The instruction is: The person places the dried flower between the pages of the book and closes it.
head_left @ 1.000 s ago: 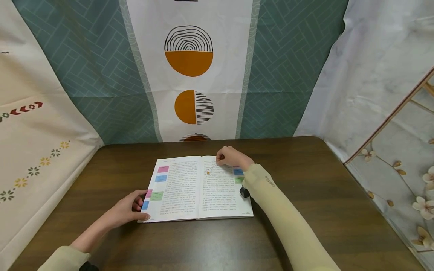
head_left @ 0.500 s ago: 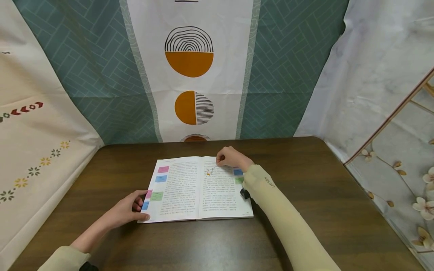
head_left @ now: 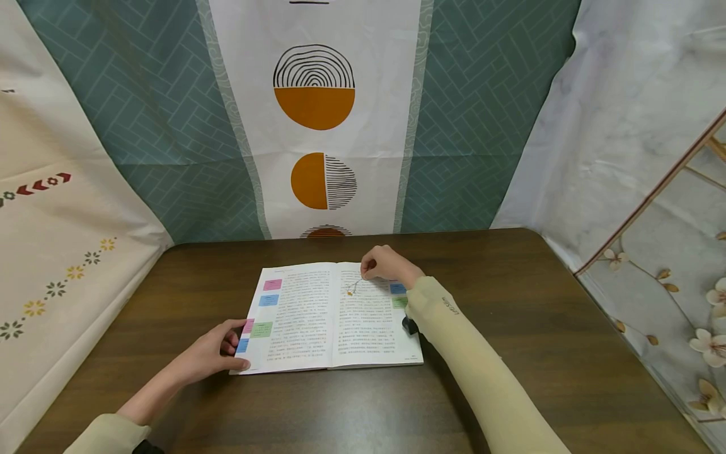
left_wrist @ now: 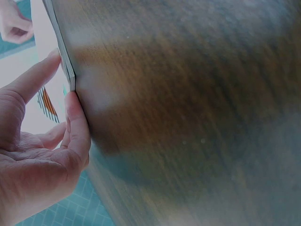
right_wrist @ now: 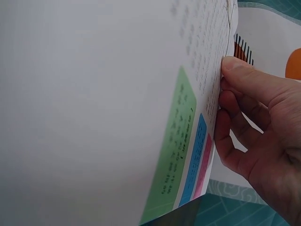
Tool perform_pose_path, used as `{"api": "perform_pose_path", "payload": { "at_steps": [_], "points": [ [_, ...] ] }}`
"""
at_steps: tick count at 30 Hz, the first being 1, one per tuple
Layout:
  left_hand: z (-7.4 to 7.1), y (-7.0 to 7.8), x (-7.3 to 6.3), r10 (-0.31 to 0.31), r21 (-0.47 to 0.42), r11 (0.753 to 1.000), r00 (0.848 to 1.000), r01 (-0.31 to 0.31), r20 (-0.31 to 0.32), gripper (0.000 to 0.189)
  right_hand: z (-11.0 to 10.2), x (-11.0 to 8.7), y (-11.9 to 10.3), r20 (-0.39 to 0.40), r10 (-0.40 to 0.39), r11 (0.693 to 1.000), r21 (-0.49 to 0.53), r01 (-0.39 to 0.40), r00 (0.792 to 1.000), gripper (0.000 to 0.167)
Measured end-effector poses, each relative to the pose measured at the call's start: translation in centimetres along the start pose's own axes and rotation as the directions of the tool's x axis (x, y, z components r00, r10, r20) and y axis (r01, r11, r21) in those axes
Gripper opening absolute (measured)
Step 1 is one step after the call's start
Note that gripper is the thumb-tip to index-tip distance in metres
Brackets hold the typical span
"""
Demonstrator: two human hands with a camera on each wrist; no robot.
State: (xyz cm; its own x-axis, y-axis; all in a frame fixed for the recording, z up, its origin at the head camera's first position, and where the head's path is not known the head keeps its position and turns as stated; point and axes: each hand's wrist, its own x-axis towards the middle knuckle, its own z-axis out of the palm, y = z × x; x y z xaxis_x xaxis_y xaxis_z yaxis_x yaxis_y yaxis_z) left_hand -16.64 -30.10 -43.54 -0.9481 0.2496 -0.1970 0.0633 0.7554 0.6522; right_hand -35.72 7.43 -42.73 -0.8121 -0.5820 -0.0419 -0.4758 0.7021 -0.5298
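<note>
An open book point(head_left: 306, 353) with printed pages lies on the brown table. My right hand point(head_left: 390, 265) is over the upper part of the right page and pinches the thin stem of a small dried flower sprig point(head_left: 350, 292). Its little yellow head lies over the print, pointing toward the spine. In the right wrist view, fine stems point(right_wrist: 229, 19) run away from the thumb, and the other fingers are curled against the page. My left hand point(head_left: 210, 353) holds the book's lower left corner, with the thumb on the page and the fingers at its edge point(left_wrist: 70, 75).
Pink, blue and green point(head_left: 261, 330) sticky notes sit along both outer page margins. The wooden table point(head_left: 499, 353) extends around the book. A patterned cloth point(head_left: 334, 139) hangs behind it, with pale fabrics point(head_left: 635, 189) at both sides.
The yellow head of the sprig has shifted very slightly over the page. Both hands and the book stay where they were.
</note>
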Motion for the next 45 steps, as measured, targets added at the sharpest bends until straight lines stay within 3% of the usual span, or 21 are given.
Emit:
{"api": "perform_pose_path", "payload": {
  "at_steps": [33,37,42,45],
  "points": [
    [0.2,-0.2,0.0,0.005,0.007,1.0,1.0,-0.005,0.001,0.09,0.5,-0.4,-1.0,-0.03,0.048,0.999,-0.02,-0.049,0.998,0.013],
    [0.2,-0.2,0.0,0.005,0.007,1.0,1.0,-0.005,0.0,0.09,0.5,-0.5,-1.2,-0.031,0.051,0.997,-0.053,-0.052,0.998,0.013],
    [0.1,-0.1,0.0,0.001,0.01,1.0,1.0,-0.001,0.0,0.089,0.4,-0.5,-1.6,0.0,-0.004,0.989,-0.149,0.003,1.0,0.01],
    [0.1,-0.2,0.1,0.004,0.012,1.0,1.0,-0.004,0.002,0.09,0.3,-0.9,-1.5,0.021,-0.009,0.99,-0.142,0.011,1.0,0.005]
  ]
}}
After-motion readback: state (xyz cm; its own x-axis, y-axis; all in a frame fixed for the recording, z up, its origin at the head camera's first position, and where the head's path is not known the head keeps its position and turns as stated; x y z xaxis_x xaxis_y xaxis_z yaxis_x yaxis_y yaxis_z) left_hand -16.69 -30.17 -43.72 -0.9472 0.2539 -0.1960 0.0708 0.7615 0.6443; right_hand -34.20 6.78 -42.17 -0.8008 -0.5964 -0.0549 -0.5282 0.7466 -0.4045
